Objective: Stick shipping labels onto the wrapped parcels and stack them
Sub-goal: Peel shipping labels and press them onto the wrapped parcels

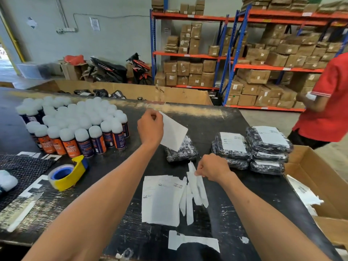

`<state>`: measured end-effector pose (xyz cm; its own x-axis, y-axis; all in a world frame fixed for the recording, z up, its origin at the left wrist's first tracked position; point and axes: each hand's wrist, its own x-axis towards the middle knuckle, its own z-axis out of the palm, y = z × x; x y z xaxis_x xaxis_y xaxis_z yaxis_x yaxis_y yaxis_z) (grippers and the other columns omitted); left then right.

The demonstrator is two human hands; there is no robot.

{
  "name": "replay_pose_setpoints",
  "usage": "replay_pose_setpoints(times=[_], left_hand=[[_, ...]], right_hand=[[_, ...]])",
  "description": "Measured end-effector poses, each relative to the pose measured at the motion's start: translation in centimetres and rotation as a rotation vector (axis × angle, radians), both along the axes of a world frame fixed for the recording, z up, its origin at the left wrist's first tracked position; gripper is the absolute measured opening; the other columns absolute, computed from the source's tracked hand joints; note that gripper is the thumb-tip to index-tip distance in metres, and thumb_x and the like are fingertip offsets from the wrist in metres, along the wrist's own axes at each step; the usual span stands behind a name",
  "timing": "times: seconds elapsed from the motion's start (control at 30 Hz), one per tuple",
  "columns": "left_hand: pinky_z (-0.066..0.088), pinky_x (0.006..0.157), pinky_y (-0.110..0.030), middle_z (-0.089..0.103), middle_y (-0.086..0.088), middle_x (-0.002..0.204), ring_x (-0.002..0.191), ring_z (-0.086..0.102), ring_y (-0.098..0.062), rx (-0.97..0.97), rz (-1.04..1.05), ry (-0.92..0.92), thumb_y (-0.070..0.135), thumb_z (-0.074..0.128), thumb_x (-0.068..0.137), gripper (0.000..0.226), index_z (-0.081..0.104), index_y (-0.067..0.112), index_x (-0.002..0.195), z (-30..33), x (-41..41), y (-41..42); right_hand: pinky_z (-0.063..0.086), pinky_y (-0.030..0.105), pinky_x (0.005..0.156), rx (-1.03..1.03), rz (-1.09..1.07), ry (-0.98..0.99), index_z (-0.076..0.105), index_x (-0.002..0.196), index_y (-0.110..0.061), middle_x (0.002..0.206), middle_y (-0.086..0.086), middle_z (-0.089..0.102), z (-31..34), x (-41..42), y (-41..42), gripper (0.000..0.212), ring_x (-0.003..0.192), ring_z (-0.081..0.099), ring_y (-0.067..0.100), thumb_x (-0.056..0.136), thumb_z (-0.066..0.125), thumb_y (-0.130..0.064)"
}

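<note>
My left hand [150, 127] pinches a white shipping label [174, 131] by its top corner and holds it in the air, tilted, just above an unlabelled black wrapped parcel [181, 152] on the dark table. My right hand [213, 167] is closed on thin white backing strips [195, 187] that hang down from it. A pile of printed labels [160, 199] lies flat in front of me. To the right stand two stacks of labelled parcels [232, 149] [268, 149].
Many white-capped spray cans [79, 125] fill the table's left. A yellow tape dispenser [68, 173] lies near them. An open cardboard box [318, 178] with paper scraps sits at the right edge. A person in a red shirt [327, 102] stands far right.
</note>
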<state>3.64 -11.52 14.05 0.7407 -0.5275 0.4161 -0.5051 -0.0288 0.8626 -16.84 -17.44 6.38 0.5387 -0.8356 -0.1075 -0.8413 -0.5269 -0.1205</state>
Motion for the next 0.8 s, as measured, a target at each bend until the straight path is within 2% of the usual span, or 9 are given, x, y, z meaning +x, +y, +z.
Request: replay_pose_setpoints(times=[0.1,0.17,0.27,0.4,0.5,0.57,0.63,0.7,0.8], left_hand=[[0.043,0.068,-0.028,0.065,0.003,0.08,0.075,0.059,-0.015,0.002,-0.02,-0.079,0.023,0.051,0.099,0.022,0.068,0.01,0.096,-0.8,-0.8,-0.2],[0.046,0.069,-0.029,0.067,0.002,0.084,0.078,0.061,-0.016,-0.006,-0.035,-0.099,0.024,0.051,0.1,0.023,0.068,0.008,0.099,-1.3,-1.2,-0.4],[0.05,0.071,-0.032,0.071,-0.002,0.093,0.083,0.064,-0.017,-0.03,-0.052,-0.164,0.025,0.052,0.1,0.023,0.068,0.009,0.103,-2.0,-1.7,-0.8],[0.055,0.068,-0.036,0.072,0.002,0.092,0.079,0.068,-0.015,-0.124,-0.223,-0.518,0.023,0.057,0.097,0.017,0.069,0.011,0.101,-4.2,-3.9,-1.0],[0.055,0.059,-0.035,0.071,0.001,0.09,0.071,0.069,-0.016,-0.15,-0.371,-0.834,0.024,0.058,0.094,0.017,0.07,0.013,0.098,-6.0,-5.7,-1.2],[0.055,0.069,-0.03,0.073,0.001,0.096,0.08,0.069,-0.016,-0.174,-0.449,-0.926,0.026,0.058,0.095,0.02,0.073,0.014,0.099,-6.9,-6.1,-1.5],[0.05,0.088,-0.03,0.071,0.0,0.111,0.098,0.065,-0.015,-0.135,-0.442,-0.764,0.032,0.057,0.096,0.027,0.074,0.014,0.109,-7.1,-6.2,-1.7],[0.044,0.098,-0.03,0.062,0.001,0.127,0.113,0.059,-0.014,0.029,-0.291,-0.385,0.044,0.052,0.098,0.041,0.066,0.015,0.124,-6.6,-5.6,-2.1],[0.045,0.09,-0.032,0.063,-0.002,0.112,0.105,0.06,-0.02,0.304,-0.282,0.295,0.061,0.051,0.092,0.054,0.064,0.013,0.114,-5.6,-2.9,-3.8]], right_hand=[[0.051,0.034,0.066,-0.106,-0.014,0.087,0.063,0.066,-0.013,0.061,-0.002,0.056,0.2,0.0,-0.1,0.06,0.061,0.06,0.023,0.081,0.068,-0.071],[0.053,0.034,0.064,-0.037,-0.063,-0.064,0.061,0.062,-0.01,0.056,-0.002,0.057,0.1,-0.3,-0.3,0.068,0.052,0.057,0.02,0.088,0.057,-0.073],[0.058,0.038,0.067,0.396,-0.219,-0.629,0.073,0.082,-0.008,0.074,0.003,0.072,0.8,-0.4,-1.1,0.053,0.057,0.065,0.017,0.101,0.053,-0.054],[0.06,0.036,0.078,0.926,-0.429,-1.061,0.074,0.106,-0.005,0.102,0.012,0.079,3.3,0.3,-2.6,0.073,0.091,0.075,0.025,0.093,0.048,-0.072],[0.06,0.032,0.072,0.987,-0.476,-1.121,0.071,0.115,-0.007,0.095,0.007,0.078,4.6,0.9,-4.2,0.046,0.085,0.074,0.02,0.094,0.065,-0.048],[0.059,0.028,0.064,0.927,-0.469,-1.125,0.071,0.113,-0.007,0.089,0.006,0.076,4.8,1.3,-5.3,0.026,0.075,0.07,0.018,0.093,0.067,-0.023],[0.059,0.028,0.062,0.857,-0.419,-1.141,0.07,0.11,-0.007,0.094,0.007,0.076,4.8,1.6,-6.3,0.019,0.076,0.069,0.018,0.096,0.062,-0.017],[0.058,0.03,0.067,0.808,-0.348,-1.153,0.068,0.113,-0.01,0.103,0.007,0.078,4.9,1.6,-7.1,0.019,0.086,0.074,0.019,0.102,0.058,-0.022],[0.058,0.03,0.071,0.755,-0.244,-1.145,0.066,0.115,-0.013,0.108,0.009,0.078,4.6,1.6,-8.7,0.019,0.092,0.075,0.02,0.105,0.055,-0.027]])
